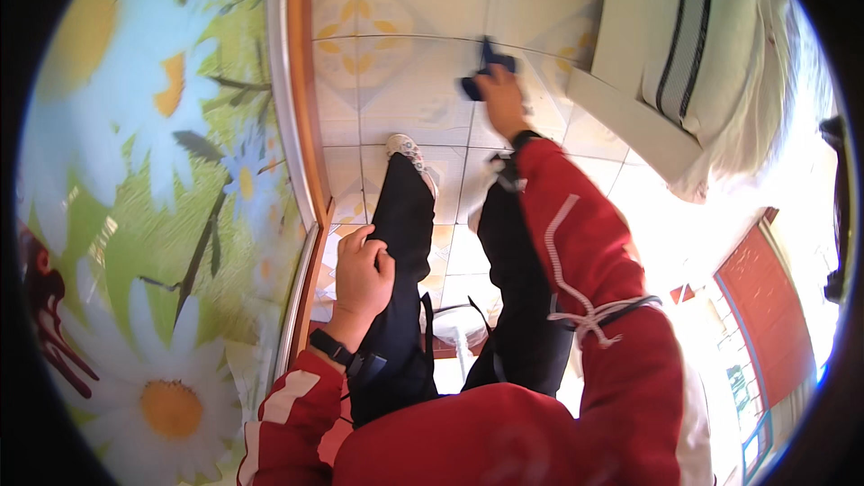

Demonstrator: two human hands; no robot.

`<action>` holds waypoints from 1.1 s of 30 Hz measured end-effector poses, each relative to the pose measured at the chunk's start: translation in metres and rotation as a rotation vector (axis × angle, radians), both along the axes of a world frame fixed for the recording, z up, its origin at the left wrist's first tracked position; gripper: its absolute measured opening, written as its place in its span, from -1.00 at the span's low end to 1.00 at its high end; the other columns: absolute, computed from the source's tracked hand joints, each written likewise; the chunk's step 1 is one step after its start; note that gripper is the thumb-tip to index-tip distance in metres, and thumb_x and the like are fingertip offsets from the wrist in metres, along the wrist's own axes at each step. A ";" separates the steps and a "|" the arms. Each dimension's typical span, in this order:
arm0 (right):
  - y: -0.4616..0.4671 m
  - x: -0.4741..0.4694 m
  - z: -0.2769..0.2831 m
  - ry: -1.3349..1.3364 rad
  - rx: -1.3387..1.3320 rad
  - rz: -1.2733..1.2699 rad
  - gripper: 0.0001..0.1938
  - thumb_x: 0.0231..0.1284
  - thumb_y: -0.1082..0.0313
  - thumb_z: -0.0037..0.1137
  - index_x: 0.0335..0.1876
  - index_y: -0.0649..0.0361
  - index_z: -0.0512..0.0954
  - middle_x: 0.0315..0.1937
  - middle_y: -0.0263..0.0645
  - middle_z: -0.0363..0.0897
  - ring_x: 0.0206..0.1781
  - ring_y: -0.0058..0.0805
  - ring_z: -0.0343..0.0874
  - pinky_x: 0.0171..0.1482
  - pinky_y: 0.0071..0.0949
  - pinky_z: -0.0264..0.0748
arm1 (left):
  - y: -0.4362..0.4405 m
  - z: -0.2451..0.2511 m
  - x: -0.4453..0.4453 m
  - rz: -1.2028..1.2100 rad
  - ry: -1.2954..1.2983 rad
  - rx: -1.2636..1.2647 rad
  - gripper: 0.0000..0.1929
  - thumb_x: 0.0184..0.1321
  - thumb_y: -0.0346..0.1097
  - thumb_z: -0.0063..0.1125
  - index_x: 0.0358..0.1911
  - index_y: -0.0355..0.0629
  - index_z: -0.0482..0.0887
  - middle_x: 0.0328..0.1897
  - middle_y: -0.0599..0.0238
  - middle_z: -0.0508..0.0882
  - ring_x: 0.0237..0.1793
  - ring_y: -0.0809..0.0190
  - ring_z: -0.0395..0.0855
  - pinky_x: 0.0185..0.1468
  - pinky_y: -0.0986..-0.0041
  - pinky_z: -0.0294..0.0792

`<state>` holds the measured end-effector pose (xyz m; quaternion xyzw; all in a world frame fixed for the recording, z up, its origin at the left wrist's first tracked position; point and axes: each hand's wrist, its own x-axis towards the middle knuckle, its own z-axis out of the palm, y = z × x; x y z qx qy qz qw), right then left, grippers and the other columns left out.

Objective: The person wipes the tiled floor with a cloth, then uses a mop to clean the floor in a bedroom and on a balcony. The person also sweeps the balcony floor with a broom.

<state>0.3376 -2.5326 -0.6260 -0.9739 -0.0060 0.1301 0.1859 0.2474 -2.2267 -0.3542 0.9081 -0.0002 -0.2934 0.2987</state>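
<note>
My right hand (501,100) reaches forward over the tiled floor (418,91), its fingers closed on a dark blue cloth (496,62) that is blurred; what kind of cloth it is I cannot tell. Near my left thigh, my left hand (364,273) is loosely curled with nothing seen in it, beside the black trouser leg (405,216). Dark bands circle both wrists over or near the red sleeves. A white cord (594,316) is tied around the right sleeve at the elbow. My patterned shoe (405,148) stands on the tiles.
Along the left runs a daisy-printed panel (202,216) with an orange-brown wooden edge (304,67). A bed frame (634,121) with pale bedding (736,81) stands at the upper right. Farther down on the right is a red panel (769,310) in bright light.
</note>
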 end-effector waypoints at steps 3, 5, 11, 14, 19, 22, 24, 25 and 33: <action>0.087 -0.004 -0.008 0.192 0.098 0.107 -0.62 0.13 0.47 0.00 0.09 -0.07 0.48 0.33 -0.18 0.20 0.30 0.18 0.24 0.18 0.05 0.38 | -0.007 -0.003 -0.004 -0.050 0.009 0.002 -0.93 0.08 -0.49 0.09 -0.37 -0.29 0.60 0.06 -0.01 0.55 0.03 -0.13 0.46 0.10 0.17 0.37; 0.119 -0.008 -0.022 0.234 0.132 0.124 -0.59 0.13 0.41 0.05 0.14 -0.09 0.47 0.37 -0.20 0.17 0.35 0.15 0.17 0.18 0.06 0.37 | -0.011 -0.005 -0.006 -0.076 0.000 0.000 -0.93 0.09 -0.50 0.08 -0.35 -0.30 0.60 0.07 -0.02 0.54 0.03 -0.13 0.46 0.09 0.17 0.37; 0.049 -0.050 -0.102 0.137 0.077 0.130 -0.60 0.21 0.36 -0.03 0.16 -0.20 0.52 0.44 -0.39 0.13 0.37 -0.04 0.19 0.14 -0.04 0.37 | -0.033 0.004 -0.004 -0.011 0.144 0.071 -0.82 0.20 -0.51 0.00 -0.15 -0.37 0.56 0.11 -0.03 0.53 0.05 -0.05 0.50 0.10 0.23 0.38; -0.026 -0.100 -0.133 0.062 -0.027 -0.084 -0.52 0.18 0.41 -0.04 0.24 -0.23 0.45 0.46 -0.37 0.07 0.36 0.04 0.19 0.17 0.00 0.36 | -0.050 0.012 -0.010 -0.022 0.234 0.111 -0.75 0.28 -0.49 -0.08 -0.01 -0.42 0.47 0.10 -0.10 0.52 0.02 -0.02 0.53 0.12 0.25 0.38; -0.196 -0.203 -0.145 0.095 -0.277 -0.518 -0.41 0.11 0.54 -0.04 0.31 -0.14 0.37 0.44 -0.19 0.06 0.27 0.24 0.22 0.28 0.00 0.33 | -0.065 0.005 -0.021 -0.148 0.123 0.124 -0.83 0.21 -0.51 -0.11 -0.20 -0.33 0.57 0.03 -0.02 0.59 0.01 -0.03 0.53 0.14 0.30 0.35; -0.289 -0.242 -0.122 0.417 -0.379 -0.954 -0.31 0.12 0.45 -0.04 0.45 -0.10 0.16 0.42 0.05 0.04 0.23 0.35 0.21 0.31 0.04 0.21 | -0.070 0.006 -0.030 -0.194 0.083 0.170 -0.84 0.19 -0.53 -0.12 -0.29 -0.30 0.59 0.02 0.07 0.61 0.02 0.04 0.52 0.14 0.33 0.33; -0.328 -0.255 -0.101 0.375 -0.239 -1.180 -0.32 0.12 0.42 -0.05 0.45 -0.10 0.15 0.36 0.07 0.14 0.25 0.24 0.26 0.29 0.05 0.20 | -0.075 0.008 -0.035 -0.203 0.073 0.185 -0.85 0.19 -0.54 -0.12 -0.29 -0.30 0.58 0.01 0.08 0.61 0.02 0.05 0.52 0.13 0.33 0.34; -0.330 -0.258 -0.094 0.246 -0.316 -1.130 -0.32 0.12 0.41 -0.04 0.43 -0.04 0.15 0.31 0.09 0.22 0.26 0.18 0.28 0.22 0.07 0.22 | -0.078 0.009 -0.036 -0.190 0.080 0.175 -0.85 0.16 -0.55 -0.10 -0.29 -0.30 0.58 0.01 0.07 0.61 0.02 0.02 0.51 0.13 0.31 0.34; -0.078 -0.208 -0.060 0.021 0.100 -0.358 -0.50 0.11 0.40 0.03 0.25 -0.02 0.41 0.29 -0.14 0.25 0.29 -0.02 0.27 0.19 -0.05 0.35 | -0.106 0.008 -0.038 -0.309 0.055 0.182 -0.86 0.12 -0.54 -0.07 -0.31 -0.27 0.58 -0.06 0.09 0.63 -0.03 -0.01 0.51 0.10 0.29 0.34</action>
